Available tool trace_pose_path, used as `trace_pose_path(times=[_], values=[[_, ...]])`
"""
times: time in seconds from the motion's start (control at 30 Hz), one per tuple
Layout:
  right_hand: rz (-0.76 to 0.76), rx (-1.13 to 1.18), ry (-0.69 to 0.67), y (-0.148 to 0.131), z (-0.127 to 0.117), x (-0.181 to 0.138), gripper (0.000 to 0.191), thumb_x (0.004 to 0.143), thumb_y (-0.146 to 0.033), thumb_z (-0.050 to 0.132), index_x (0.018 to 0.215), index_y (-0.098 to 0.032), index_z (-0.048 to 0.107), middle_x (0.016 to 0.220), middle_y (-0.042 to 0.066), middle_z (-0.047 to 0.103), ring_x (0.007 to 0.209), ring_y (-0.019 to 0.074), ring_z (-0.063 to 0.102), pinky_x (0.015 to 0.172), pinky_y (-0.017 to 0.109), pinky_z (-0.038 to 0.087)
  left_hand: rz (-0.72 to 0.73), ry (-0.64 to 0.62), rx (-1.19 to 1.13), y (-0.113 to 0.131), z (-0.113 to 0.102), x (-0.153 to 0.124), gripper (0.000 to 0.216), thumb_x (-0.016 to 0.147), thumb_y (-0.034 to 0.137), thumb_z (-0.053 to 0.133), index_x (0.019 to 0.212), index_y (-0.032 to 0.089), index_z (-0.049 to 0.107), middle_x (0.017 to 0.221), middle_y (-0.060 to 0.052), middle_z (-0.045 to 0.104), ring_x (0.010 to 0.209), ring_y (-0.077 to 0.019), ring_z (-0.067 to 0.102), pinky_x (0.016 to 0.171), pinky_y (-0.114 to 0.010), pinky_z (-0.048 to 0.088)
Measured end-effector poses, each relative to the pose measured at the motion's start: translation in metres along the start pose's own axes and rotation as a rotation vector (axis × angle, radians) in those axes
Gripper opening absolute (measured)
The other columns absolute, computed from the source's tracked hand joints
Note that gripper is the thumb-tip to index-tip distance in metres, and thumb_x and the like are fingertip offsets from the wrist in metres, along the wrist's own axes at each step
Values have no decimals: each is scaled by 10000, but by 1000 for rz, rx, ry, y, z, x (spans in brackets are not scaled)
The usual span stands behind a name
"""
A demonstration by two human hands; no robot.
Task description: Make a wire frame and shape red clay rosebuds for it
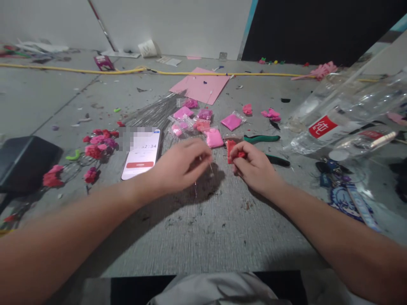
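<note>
My left hand (184,163) is closed in a loose pinch over the grey floor, with a thin wire (211,169) hanging at its fingertips. My right hand (252,167) pinches soft red clay (241,155), partly hidden by the fingers. Just behind these fingers is a small red packet (231,149). Pink clay packets lie beyond both hands, the nearest being a bright pink one (215,138). Green-handled pliers (262,138) lie partly behind my right hand. A lit phone (141,156) rests left of my left hand.
A bundle of thin wires (152,109) points toward a pink sheet (202,84). Clay flowers (99,143) lie on the left near a dark box (27,163). Plastic bottles (330,125) lie at the right. A yellow cable (121,72) crosses the back.
</note>
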State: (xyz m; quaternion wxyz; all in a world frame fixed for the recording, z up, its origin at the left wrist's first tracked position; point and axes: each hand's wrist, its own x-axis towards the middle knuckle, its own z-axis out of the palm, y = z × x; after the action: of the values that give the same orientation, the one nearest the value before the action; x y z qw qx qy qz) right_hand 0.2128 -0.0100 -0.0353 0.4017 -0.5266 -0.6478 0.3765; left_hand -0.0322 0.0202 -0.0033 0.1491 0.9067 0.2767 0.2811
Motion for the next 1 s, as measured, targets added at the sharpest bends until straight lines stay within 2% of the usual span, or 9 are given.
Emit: trace_pose_path(times=[0.07,0.17,0.33,0.43,0.53,0.63,0.73,0.87,1.0], values=[[-133,-200,-27,0,-2,-1,84,821,-122,564,835,-204,571,768,-1,611,683,143,554,635,300,430,-80,-49,165,-11,-9,1,171,1015,234,511,1021,146,657,963,-105,670,882,-230,630,777,-355,482],[-226,-358,-98,-4,-2,-4,90,808,-128,602,863,-198,615,820,24,661,722,164,577,673,315,439,-54,-268,320,-18,-14,-3,240,969,346,614,1076,156,716,1008,-118,676,967,-289,643,839,-404,493],[-372,-460,-87,-12,1,-11,50,860,-158,625,886,-201,628,889,59,728,834,213,647,824,391,467,-181,-366,241,-15,-4,-9,328,940,438,690,1143,182,726,1079,-101,688,978,-273,672,829,-374,502],[-441,-501,-54,-16,3,-15,53,873,-155,624,860,-205,613,861,63,721,871,237,639,869,424,458,-270,-312,128,-12,4,-9,381,872,511,773,1059,183,719,993,-81,696,911,-256,663,775,-347,486],[-456,-486,-34,-21,5,-19,84,922,-202,616,839,-209,605,833,69,699,872,244,609,841,413,460,-307,-207,-24,-8,8,-9,338,837,482,813,892,190,653,867,-38,653,790,-204,610,705,-313,449],[-412,-451,-81,-24,7,-25,204,991,-307,603,817,-202,603,801,54,670,801,210,592,766,367,452,-352,-91,-442,-1,14,-9,313,921,383,711,792,204,489,882,-25,663,796,-165,621,708,-297,485],[-374,-432,-101,-24,9,-27,177,995,-307,621,858,-195,629,821,42,683,764,182,600,720,331,445,-471,50,-768,5,23,-9,279,933,315,682,821,215,447,827,-5,671,736,-138,653,672,-280,519],[-356,-397,-58,-23,10,-26,87,984,-255,640,937,-190,671,873,51,725,778,178,630,714,316,458,-547,211,-879,9,30,-10,271,948,312,688,858,220,449,790,1,683,748,-148,709,676,-284,568],[-396,-343,-63,-25,9,-26,112,991,-213,624,904,-182,687,822,28,712,729,148,613,677,287,448,-558,125,-944,12,28,-11,267,875,247,772,999,207,539,871,-14,748,755,-148,735,700,-292,608]])
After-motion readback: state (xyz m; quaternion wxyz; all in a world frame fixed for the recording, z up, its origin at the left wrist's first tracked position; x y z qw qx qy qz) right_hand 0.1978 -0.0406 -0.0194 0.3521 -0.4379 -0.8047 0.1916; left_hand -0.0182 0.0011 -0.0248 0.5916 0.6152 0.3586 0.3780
